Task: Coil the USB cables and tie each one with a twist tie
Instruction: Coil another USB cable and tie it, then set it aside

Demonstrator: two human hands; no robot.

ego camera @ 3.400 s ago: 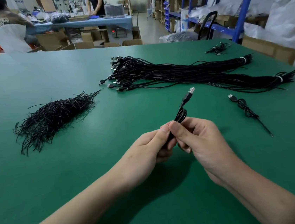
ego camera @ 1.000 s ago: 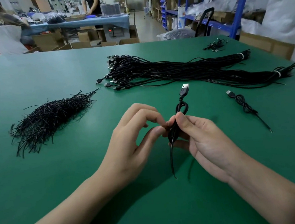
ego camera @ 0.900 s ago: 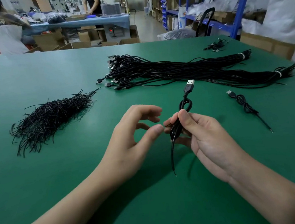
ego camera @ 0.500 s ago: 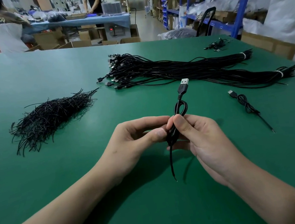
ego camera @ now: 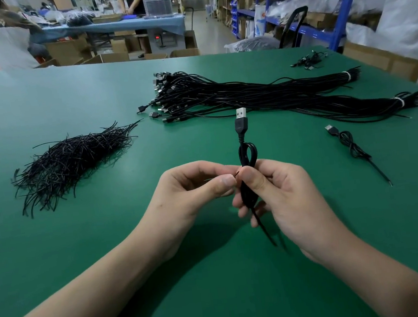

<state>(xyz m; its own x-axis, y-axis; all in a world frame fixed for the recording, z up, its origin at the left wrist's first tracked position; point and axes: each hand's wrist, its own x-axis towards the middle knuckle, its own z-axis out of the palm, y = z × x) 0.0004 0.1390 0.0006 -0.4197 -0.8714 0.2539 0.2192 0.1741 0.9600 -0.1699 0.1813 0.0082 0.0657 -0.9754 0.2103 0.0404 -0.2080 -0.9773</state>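
My right hand (ego camera: pixel 282 194) grips a coiled black USB cable (ego camera: pixel 247 154) upright above the green table, plug end up, its loose tail hanging below the fingers. My left hand (ego camera: pixel 193 188) pinches a thin twist tie (ego camera: pixel 236 174) at the cable's middle, thumb and forefinger against the right thumb. A heap of black twist ties (ego camera: pixel 72 160) lies to the left. A big bundle of uncoiled USB cables (ego camera: pixel 260 92) stretches across the far middle. One coiled, tied cable (ego camera: pixel 352 147) lies to the right.
The green table (ego camera: pixel 83 251) spreads on all sides of my hands. A few small cable pieces (ego camera: pixel 308 59) sit at the far right corner. Beyond the table are blue shelving (ego camera: pixel 337 13), cardboard boxes, white sacks and people at another table.
My left hand had opened away from the cable, then closed back in and now pinches the tie at the coil. My right hand kept holding the cable upright.
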